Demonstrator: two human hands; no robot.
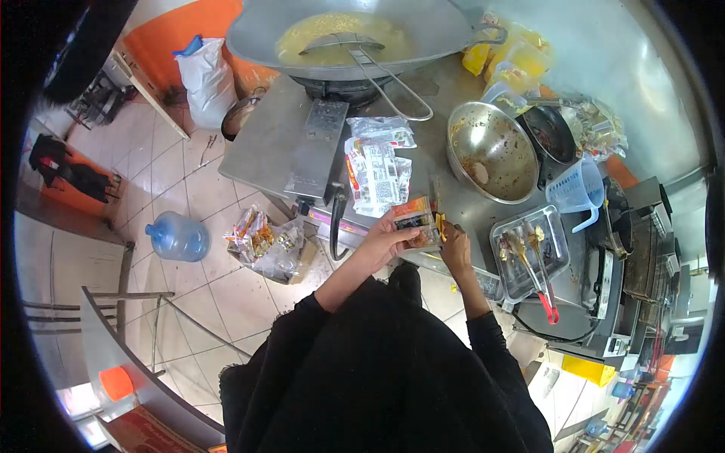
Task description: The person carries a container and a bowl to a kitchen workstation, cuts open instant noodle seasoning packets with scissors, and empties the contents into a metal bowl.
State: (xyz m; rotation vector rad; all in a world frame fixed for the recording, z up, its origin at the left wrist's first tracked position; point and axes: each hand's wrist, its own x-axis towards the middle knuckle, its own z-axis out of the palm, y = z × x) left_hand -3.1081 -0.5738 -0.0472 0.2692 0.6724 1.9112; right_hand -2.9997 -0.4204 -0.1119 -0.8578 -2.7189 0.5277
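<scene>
My left hand (387,243) is closed on a strip of seasoning sachets (412,222), orange at the top with dark and reddish contents below. Just right of it, my right hand (456,253) grips scissors (442,223) with yellow handles. Their thin blades point away from me, along the right edge of the sachets. Whether the blades touch the sachets I cannot tell. Beyond my left hand, flat printed noodle wrappers (374,172) lie in a loose stack on the steel counter (260,155).
A large wok (253,38) with noodles in yellowish liquid and a strainer (370,57) stands at the back. To the right are a steel bowl (495,151), a measuring jug (578,185) and a clear tray (502,264) with red-handled tongs (545,298). A box of packets (268,245) and a water bottle (180,236) are on the floor.
</scene>
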